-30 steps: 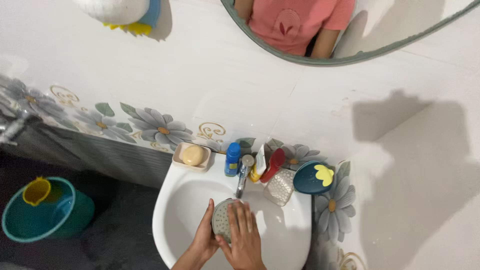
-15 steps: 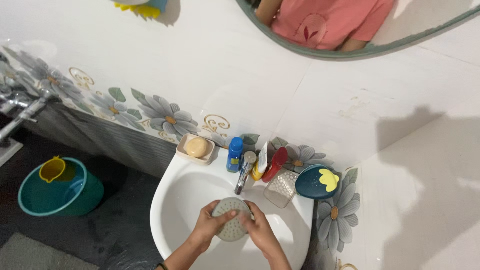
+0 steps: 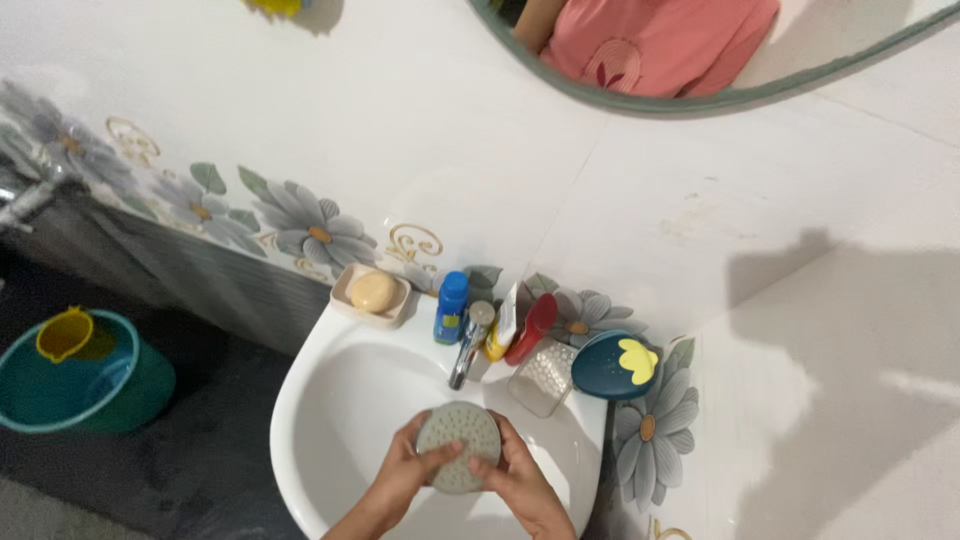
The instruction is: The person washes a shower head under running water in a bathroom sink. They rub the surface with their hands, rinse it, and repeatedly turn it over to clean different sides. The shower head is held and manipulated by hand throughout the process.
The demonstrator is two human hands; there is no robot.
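Head view: both hands, left [image 3: 398, 478] and right [image 3: 515, 482], gripping round perforated disc [image 3: 458, 447] by its edges over sink [image 3: 330, 400], just below tap [image 3: 470, 340]. Likely mid-wash; calls for steady grip, turning disc under spout. Soap [image 3: 373, 291] near.

Packages on the rear ledge of the white sink [image 3: 300, 400], left to right: a small blue bottle [image 3: 450, 308] with a blue cap, upright, left of the tap [image 3: 470, 343]; a white tube [image 3: 506, 312] with a yellow base, tilted, right of the tap; a red bottle [image 3: 531, 327] leaning beside the tube. No signs or screens in view.
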